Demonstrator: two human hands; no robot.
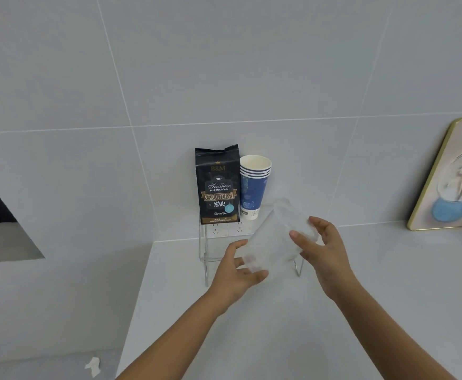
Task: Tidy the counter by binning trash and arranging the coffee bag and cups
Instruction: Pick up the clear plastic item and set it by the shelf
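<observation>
Left hand (238,272) and right hand (317,242) each grip one end of a clear plastic wrapper (273,237), blocking the acrylic stand (205,259); coffee bag (217,185) and stacked cups (254,187) sit atop it. Framed picture (454,176) leans right.

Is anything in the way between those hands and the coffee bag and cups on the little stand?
Yes: a clear plastic wrapper, held by the left hand and right hand, hangs in front of the stand. The coffee bag and stacked cups sit just behind it.
</observation>
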